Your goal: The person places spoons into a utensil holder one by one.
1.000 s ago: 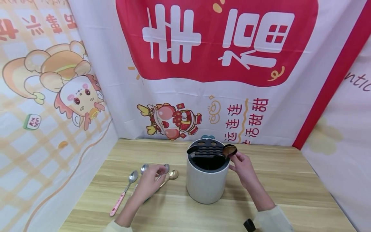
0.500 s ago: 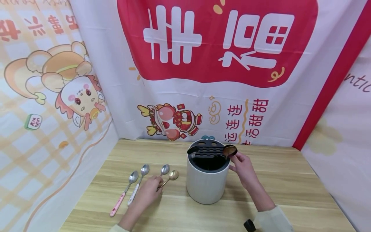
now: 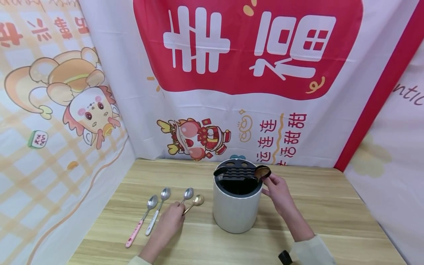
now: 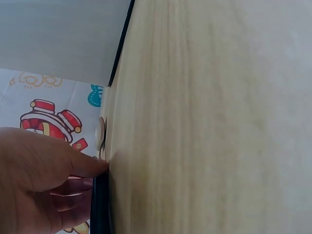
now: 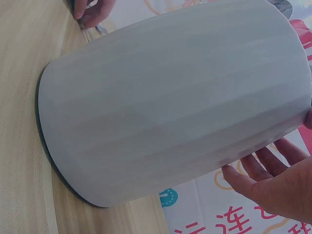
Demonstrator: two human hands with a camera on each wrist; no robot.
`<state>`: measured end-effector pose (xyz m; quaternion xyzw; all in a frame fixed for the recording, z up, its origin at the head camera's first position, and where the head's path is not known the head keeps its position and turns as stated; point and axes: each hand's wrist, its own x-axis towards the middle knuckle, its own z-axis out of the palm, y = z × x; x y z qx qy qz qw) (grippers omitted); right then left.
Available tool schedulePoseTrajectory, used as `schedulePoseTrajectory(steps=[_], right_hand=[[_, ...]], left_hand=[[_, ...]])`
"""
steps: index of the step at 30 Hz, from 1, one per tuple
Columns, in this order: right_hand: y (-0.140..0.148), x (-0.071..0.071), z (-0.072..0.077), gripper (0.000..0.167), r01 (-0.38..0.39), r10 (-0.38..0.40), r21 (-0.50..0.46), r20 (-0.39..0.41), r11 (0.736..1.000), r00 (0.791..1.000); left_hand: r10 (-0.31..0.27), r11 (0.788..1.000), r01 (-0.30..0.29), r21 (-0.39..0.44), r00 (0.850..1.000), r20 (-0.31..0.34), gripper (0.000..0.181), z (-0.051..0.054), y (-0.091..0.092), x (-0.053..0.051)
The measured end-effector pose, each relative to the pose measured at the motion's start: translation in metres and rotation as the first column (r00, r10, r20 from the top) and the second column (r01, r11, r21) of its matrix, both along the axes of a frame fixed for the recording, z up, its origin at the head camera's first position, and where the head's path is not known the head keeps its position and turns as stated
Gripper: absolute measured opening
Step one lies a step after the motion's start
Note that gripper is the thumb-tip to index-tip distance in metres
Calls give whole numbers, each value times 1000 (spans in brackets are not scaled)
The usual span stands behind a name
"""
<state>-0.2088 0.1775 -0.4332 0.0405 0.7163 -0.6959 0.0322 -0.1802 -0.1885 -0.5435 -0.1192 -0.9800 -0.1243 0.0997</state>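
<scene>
My left hand point(image 3: 170, 222) is low over the table and pinches the dark handle point(image 4: 101, 202) of the gold spoon point(image 3: 198, 200) between thumb and fingers. In the left wrist view the spoon lies along the tabletop. A silver spoon point(image 3: 188, 193) lies just beside it, its handle hidden under the hand. My right hand point(image 3: 279, 193) holds the side of the white utensil holder point(image 3: 236, 213) near its rim. In the right wrist view the fingertips point(image 5: 229, 170) press against its wall. Several dark utensils, including a brown-bowled spoon point(image 3: 263, 171), stick out of the black top.
Left of my left hand lie a silver spoon with a white handle point(image 3: 152, 222) and one with a pink handle point(image 3: 135, 232). A black-tipped object point(image 3: 285, 257) is at the table's front, by the right sleeve. Printed cloth point(image 3: 198, 105) hangs behind and at both sides.
My left hand has come down from above the spoons and moved nearer to me, onto the gold spoon's handle. The right hand and the utensil holder have stayed still.
</scene>
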Motion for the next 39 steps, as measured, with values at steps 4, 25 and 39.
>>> schedulePoseTrajectory(steps=[4,25,39], right_hand=[[0,0,1,43,-4,4,0,0,1000,1000],[-1,1,1,44,-6,6,6,9,1000,1000],[0,1,0,45,-12,12,3,0,1000,1000]], left_hand=[[1,1000,-1,-7,1000,-2,14,0,1,-1],[-102,950,60,308,987,122,12,22,4,4],[-134,903,69,425,983,125,16,50,10,9]])
